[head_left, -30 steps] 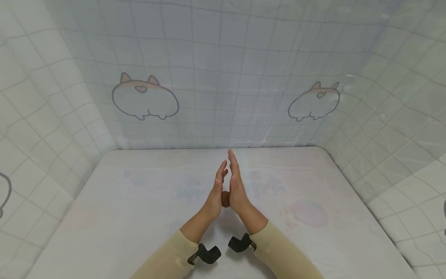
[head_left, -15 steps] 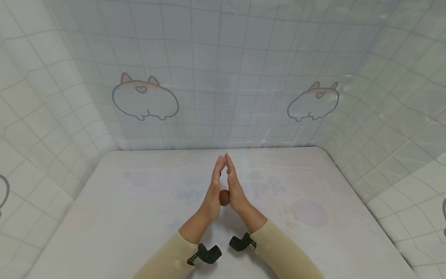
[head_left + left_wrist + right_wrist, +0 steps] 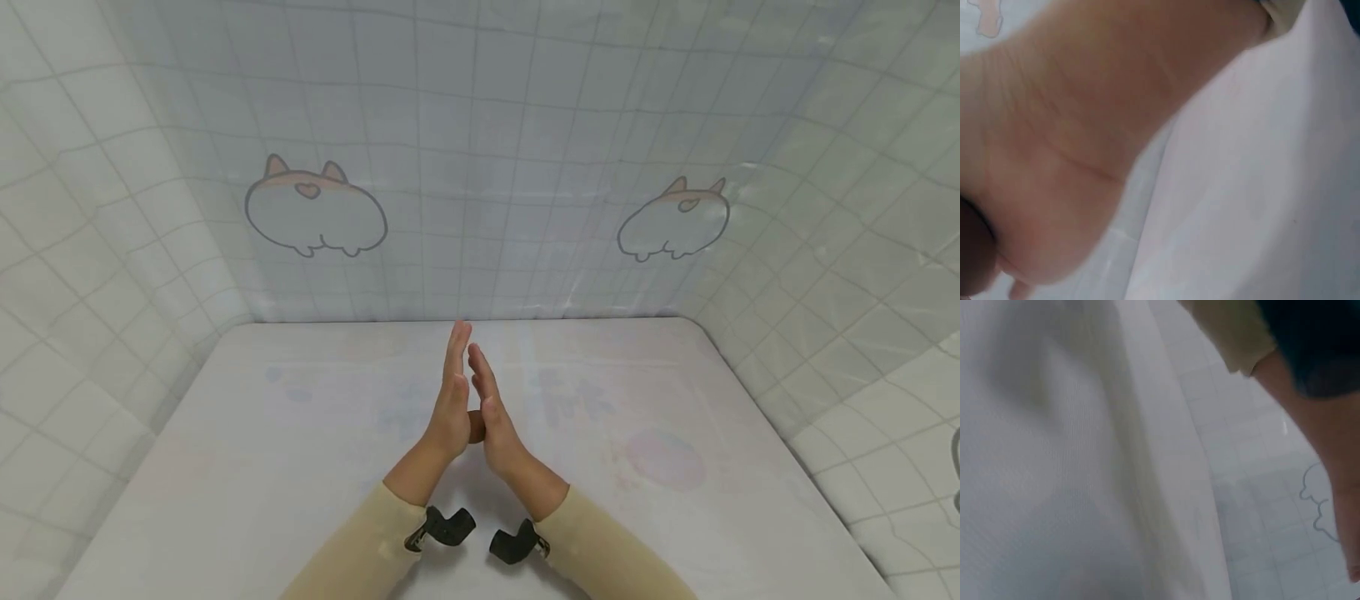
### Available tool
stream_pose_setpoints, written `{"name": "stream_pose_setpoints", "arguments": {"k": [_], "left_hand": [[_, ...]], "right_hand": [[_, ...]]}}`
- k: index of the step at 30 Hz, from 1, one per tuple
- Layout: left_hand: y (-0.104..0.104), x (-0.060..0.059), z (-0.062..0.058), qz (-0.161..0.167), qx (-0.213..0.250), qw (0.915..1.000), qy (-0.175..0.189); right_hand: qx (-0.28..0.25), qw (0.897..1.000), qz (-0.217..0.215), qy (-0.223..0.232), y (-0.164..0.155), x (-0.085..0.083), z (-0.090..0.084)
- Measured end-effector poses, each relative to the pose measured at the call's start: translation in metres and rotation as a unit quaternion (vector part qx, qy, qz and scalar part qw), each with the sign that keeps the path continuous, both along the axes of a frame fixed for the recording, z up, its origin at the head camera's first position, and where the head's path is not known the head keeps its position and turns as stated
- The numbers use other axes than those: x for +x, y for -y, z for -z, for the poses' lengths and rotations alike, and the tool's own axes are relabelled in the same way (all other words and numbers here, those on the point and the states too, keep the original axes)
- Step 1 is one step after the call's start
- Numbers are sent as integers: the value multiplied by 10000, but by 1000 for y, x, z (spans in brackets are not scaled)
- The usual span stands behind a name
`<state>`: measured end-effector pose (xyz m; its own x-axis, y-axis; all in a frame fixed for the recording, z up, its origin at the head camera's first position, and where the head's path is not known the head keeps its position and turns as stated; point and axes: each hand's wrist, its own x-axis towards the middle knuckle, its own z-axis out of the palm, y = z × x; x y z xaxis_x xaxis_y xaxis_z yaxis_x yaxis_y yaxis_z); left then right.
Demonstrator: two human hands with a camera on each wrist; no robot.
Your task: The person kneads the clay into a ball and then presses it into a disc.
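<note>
A small brown lump point(image 3: 475, 426) sits squeezed between my two palms, held upright above the white table point(image 3: 262, 467). My left hand point(image 3: 451, 392) has straight fingers pointing away from me and reaches further forward. My right hand point(image 3: 491, 412) lies flat against it, a little nearer to me. Only a sliver of the lump shows between the heels of the hands. In the left wrist view the brown lump point(image 3: 971, 256) peeks out at the lower left edge against a palm. The right wrist view shows only a beige sleeve point(image 3: 1235, 337), some skin and the table cover.
Black wrist cameras point(image 3: 448, 529) point(image 3: 513, 542) sit on both beige sleeves. Tiled-pattern sheets with cartoon animal drawings point(image 3: 315, 212) point(image 3: 673, 223) wall the table on the back and both sides. A faint pink round print point(image 3: 666, 458) marks the table at the right.
The palms have slid against each other: my left hand moved forward and my right hand drew back. Both hands shifted slightly left, the lump still between them.
</note>
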<state>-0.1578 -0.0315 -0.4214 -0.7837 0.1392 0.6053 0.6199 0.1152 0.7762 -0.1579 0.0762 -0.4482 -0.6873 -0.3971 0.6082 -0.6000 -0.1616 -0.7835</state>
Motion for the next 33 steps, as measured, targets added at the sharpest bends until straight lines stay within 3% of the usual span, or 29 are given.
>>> {"name": "stream_pose_setpoints", "arguments": {"k": [8, 14, 17, 20, 25, 33], "left_hand": [[4, 1, 11, -299, -704, 9960, 464], [-1, 4, 21, -182, -879, 9946, 528], [-5, 7, 24, -17, -746, 9958, 538], [-8, 11, 24, 166, -574, 9969, 515], [-11, 13, 17, 326, -379, 9987, 116], [-7, 8, 6, -4, -282, 9992, -289]], "right_hand": [[-39, 9989, 368, -300, -3, 7, -11], [-97, 9958, 767, -494, -7, -1, -19], [-164, 9957, 881, -254, -9, -9, -19], [-217, 9959, 856, 197, -10, -17, -17], [-219, 9959, 525, 708, -11, -23, -8], [1, 9962, -2, 872, -5, -19, 0]]}}
